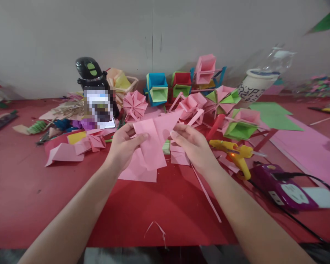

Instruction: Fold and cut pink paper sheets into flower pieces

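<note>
A creased sheet of pink paper [152, 143] hangs between my two hands above the red tabletop. My left hand [126, 145] pinches its left edge, thumb on the near face. At the upper right corner, my right hand [189, 143] has thumb and fingers closed on the same sheet. Below it, another flat pink sheet [140, 172] lies on the table, partly covered by the held one. A small folded pink piece [179, 157] sits beside my right hand, next to a bit of light green paper [166, 147].
Folded paper boxes [157, 88] and a pink paper fan shape [134, 105] stand along the back. On the right are a yellow glue gun [233, 152], a purple power strip [283, 189] with cables, and a patterned cup [255, 86]. A phone [99, 106] leans on a black holder.
</note>
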A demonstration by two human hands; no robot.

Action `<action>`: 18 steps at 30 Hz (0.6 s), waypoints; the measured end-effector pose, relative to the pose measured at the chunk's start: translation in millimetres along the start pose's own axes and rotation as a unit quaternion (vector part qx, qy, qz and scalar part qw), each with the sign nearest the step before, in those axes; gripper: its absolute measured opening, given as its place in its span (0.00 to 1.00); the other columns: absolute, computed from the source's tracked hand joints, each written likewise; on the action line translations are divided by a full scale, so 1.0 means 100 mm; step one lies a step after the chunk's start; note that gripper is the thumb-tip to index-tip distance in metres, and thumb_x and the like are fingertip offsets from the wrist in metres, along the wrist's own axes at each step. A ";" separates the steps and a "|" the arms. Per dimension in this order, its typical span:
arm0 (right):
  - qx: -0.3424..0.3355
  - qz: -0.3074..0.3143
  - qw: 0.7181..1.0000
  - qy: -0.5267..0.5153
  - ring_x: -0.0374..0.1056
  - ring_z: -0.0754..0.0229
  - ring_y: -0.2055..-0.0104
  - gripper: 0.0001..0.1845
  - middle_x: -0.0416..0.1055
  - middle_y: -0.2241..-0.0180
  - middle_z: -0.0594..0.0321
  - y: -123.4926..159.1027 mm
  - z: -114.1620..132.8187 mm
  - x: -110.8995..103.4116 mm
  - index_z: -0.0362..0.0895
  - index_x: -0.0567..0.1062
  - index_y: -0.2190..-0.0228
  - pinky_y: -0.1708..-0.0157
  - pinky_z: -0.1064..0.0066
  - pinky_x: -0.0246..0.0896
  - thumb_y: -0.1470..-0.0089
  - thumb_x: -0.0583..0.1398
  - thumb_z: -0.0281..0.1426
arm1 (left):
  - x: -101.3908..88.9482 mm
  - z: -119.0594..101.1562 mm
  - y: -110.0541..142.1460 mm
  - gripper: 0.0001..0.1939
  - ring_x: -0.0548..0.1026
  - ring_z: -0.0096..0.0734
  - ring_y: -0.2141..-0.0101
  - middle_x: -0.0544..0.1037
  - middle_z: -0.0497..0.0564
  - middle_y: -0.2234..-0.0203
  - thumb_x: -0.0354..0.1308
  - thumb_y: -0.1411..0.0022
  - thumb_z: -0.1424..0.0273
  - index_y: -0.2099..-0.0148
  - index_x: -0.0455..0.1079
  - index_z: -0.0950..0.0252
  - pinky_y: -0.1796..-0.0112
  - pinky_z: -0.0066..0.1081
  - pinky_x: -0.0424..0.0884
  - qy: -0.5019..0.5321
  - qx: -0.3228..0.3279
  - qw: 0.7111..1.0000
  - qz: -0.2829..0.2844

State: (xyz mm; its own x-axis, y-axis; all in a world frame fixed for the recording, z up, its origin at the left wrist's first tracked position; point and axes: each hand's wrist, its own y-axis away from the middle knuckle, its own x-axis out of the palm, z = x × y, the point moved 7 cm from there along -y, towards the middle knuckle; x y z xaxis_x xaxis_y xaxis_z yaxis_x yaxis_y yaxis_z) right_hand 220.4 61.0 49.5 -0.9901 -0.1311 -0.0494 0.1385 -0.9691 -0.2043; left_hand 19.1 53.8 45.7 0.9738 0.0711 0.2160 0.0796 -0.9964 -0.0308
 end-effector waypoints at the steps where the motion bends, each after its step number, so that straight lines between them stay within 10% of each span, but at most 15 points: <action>1: 0.026 0.022 0.999 -0.027 0.74 0.55 0.57 0.18 0.77 0.60 0.56 0.00 -0.05 0.05 0.44 0.75 0.60 0.57 0.62 0.71 0.46 0.68 0.43 | 0.05 0.00 0.03 0.20 0.79 0.34 0.64 0.80 0.54 0.60 0.71 0.50 0.71 0.55 0.71 0.66 0.64 0.32 0.75 -0.002 0.003 1.000 0.007; 18: -0.007 0.007 0.996 0.092 0.56 0.64 0.74 0.25 0.60 0.80 0.68 0.04 0.11 -0.01 0.44 0.65 0.82 0.72 0.69 0.53 0.44 0.66 0.45 | 0.14 -0.07 0.12 0.13 0.76 0.32 0.64 0.79 0.52 0.61 0.66 0.39 0.62 0.55 0.78 0.62 0.63 0.29 0.74 -0.035 0.045 0.997 0.042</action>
State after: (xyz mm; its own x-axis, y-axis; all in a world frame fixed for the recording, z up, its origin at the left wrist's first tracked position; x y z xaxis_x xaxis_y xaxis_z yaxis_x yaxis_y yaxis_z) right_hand 221.9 54.9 59.1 -0.9678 -0.1022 -0.2302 0.1533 -0.9642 -0.2163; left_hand 31.9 42.3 55.4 0.9901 -0.0067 0.1402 0.0122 -0.9910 -0.1335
